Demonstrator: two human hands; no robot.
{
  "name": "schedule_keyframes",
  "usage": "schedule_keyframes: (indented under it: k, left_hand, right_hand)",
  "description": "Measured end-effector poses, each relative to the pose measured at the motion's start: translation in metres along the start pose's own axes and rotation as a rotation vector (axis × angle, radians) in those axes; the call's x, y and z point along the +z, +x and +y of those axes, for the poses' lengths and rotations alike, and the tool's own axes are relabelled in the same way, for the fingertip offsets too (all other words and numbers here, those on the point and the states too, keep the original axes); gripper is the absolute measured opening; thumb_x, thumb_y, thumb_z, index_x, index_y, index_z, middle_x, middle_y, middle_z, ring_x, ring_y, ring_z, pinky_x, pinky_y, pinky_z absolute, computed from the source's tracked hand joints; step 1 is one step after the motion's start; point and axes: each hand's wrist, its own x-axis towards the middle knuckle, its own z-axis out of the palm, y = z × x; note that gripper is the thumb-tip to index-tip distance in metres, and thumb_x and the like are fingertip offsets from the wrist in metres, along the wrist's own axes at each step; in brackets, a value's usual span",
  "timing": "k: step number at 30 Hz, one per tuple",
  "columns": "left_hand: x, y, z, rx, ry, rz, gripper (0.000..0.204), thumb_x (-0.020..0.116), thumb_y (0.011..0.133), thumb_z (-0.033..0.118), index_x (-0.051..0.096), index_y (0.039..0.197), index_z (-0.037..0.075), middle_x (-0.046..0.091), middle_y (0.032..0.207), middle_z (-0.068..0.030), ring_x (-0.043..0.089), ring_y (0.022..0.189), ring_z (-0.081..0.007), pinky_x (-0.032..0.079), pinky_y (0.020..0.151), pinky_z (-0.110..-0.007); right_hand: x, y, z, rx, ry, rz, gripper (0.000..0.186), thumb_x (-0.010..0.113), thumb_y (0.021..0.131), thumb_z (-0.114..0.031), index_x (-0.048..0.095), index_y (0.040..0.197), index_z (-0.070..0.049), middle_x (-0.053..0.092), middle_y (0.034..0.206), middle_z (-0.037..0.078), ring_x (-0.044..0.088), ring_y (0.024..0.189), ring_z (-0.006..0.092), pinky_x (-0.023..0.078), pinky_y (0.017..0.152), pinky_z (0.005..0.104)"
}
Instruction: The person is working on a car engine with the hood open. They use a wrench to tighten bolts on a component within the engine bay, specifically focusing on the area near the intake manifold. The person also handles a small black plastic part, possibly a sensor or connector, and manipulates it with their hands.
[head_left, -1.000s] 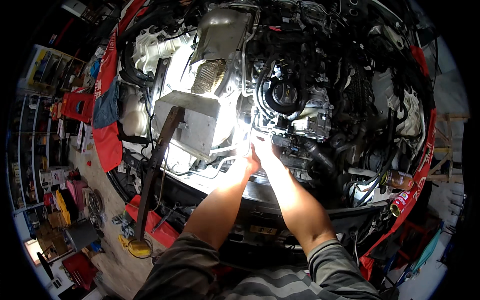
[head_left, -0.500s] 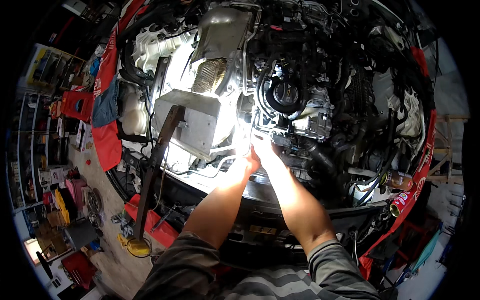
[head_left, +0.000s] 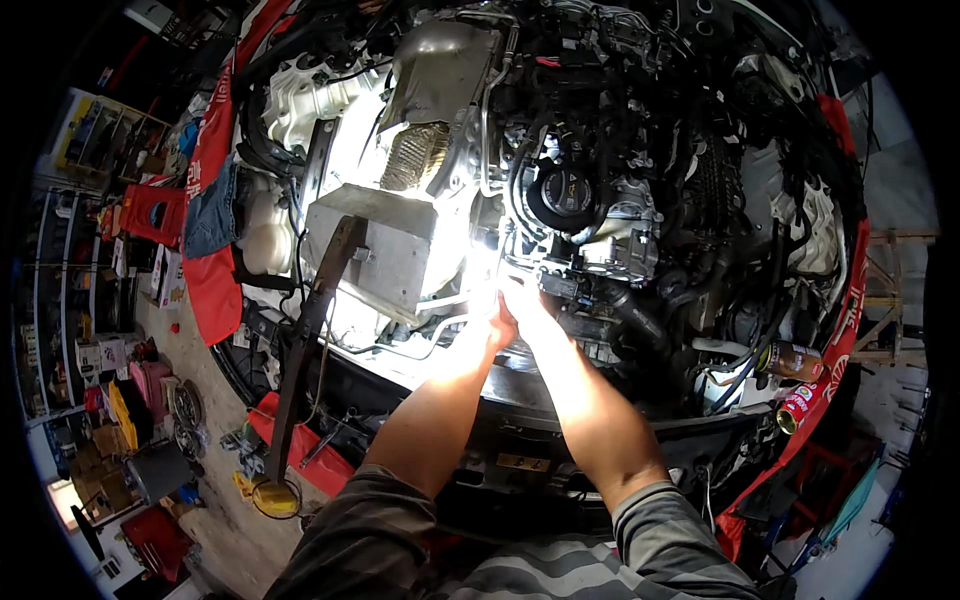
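Observation:
Both my arms reach forward into the open engine bay of a car. My left hand [head_left: 499, 325] and my right hand [head_left: 523, 296] come together low at the front of the engine [head_left: 610, 250], among thin pipes and hoses. Glare from a bright lamp washes out the fingers, so what they touch or hold is hidden. Just beyond and to the right is a round black oil filler cap [head_left: 566, 190]. Left of my hands sits a boxy grey metal heat shield [head_left: 375, 250], with a metal pipe [head_left: 440, 303] running past its lower edge.
A long dark bar [head_left: 310, 335] slants from the heat shield over the front edge. Red fender covers [head_left: 212, 290] hang along the sides. At the right stand two cans, one a brown can [head_left: 795, 361]. Shelves [head_left: 60, 290] with boxes and tools line the left.
My hands remain at nearly the same spot between the pipes, with only a very slight shift. The view has moved a little; nothing else visibly differs.

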Motion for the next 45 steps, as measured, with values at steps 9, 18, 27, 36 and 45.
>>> schedule_keyframes:
  k: [9,18,27,36,45]
  left_hand:
    - [-0.004,-0.002,0.002,-0.067,0.108,0.000,0.036,0.040,0.091,0.045,0.057,0.082,0.015,0.058,0.068,0.0005,0.056,0.062,-0.0134,0.046,0.055,-0.025]
    - [-0.056,0.046,0.017,0.016,0.133,-0.071,0.037,0.042,0.090,0.045,0.058,0.093,0.011,0.062,0.084,-0.0058,0.059,0.080,-0.0204,0.048,0.074,-0.036]
    - [-0.042,0.038,0.012,0.014,0.095,0.098,0.023,0.050,0.089,0.036,0.058,0.090,0.014,0.062,0.080,-0.0024,0.060,0.065,-0.0155,0.048,0.052,-0.028]
    - [-0.047,-0.029,0.005,0.090,1.084,0.253,0.027,0.044,0.090,0.030,0.054,0.098,0.006,0.061,0.085,-0.0104,0.059,0.074,-0.0221,0.048,0.060,-0.034]
    - [0.075,-0.134,0.010,1.313,1.962,-0.149,0.055,0.067,0.078,0.032,0.048,0.123,0.006,0.053,0.097,-0.0217,0.053,0.092,-0.0394,0.049,0.070,-0.045]
  right_hand:
    - [0.007,0.006,0.015,-0.104,0.075,0.027,0.033,0.065,0.078,-0.030,0.065,0.104,-0.009,0.064,0.104,0.006,0.057,0.094,0.0183,0.044,0.084,0.0296]
    - [0.008,-0.008,-0.003,0.051,0.243,-0.164,0.036,0.062,0.079,-0.025,0.061,0.111,-0.009,0.062,0.094,0.004,0.055,0.083,0.0131,0.046,0.070,0.0265]
    - [0.016,-0.011,-0.010,-0.142,-0.086,0.043,0.036,0.061,0.081,-0.022,0.059,0.112,-0.005,0.063,0.106,0.009,0.056,0.098,0.0177,0.046,0.082,0.0294]
    - [0.012,0.000,0.017,-0.326,-0.533,-0.054,0.030,0.055,0.083,-0.026,0.059,0.108,-0.011,0.064,0.094,0.011,0.060,0.080,0.0183,0.050,0.067,0.0328]
    - [-0.065,-0.021,0.026,0.034,-0.633,-0.088,0.032,0.039,0.091,-0.027,0.058,0.109,-0.009,0.061,0.102,0.013,0.060,0.091,0.0262,0.051,0.068,0.0401]
